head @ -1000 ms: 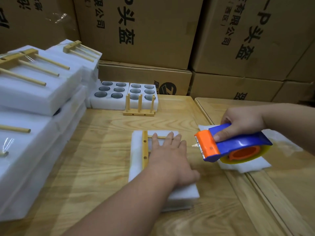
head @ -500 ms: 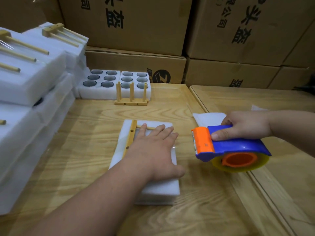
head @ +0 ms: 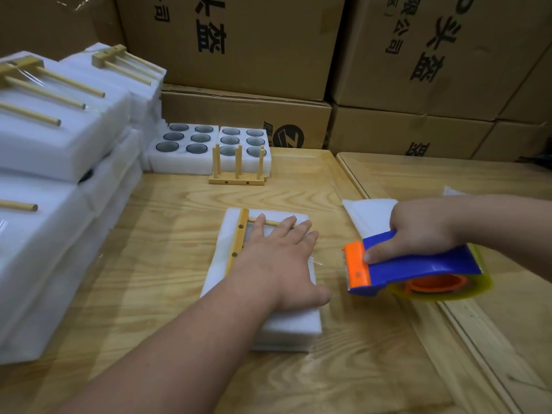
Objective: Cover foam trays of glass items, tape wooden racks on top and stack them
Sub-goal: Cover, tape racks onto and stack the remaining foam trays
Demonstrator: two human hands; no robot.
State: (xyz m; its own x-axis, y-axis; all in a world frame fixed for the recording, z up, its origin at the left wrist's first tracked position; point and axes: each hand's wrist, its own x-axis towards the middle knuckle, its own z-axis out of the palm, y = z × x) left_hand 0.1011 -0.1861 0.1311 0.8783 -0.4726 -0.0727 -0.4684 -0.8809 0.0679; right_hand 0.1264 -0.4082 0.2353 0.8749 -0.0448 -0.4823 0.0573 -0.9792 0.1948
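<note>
Here the wooden rack [head: 239,243] lies under the left hand [head: 279,261] fingers [head: 294,227].

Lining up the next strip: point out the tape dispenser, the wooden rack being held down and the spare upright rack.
tape dispenser [head: 418,268]: head view, blue body.
wooden rack [head: 240,234]: head view, base bar.
upright rack [head: 237,181]: head view, base.

Head view, single wide-angle camera: worn on the person's head, facing forward and down over the wooden table [head: 167,264]; near enough that both forearms enter from the bottom and right edges; stacked cardboard boxes [head: 239,43] close the background.
</note>
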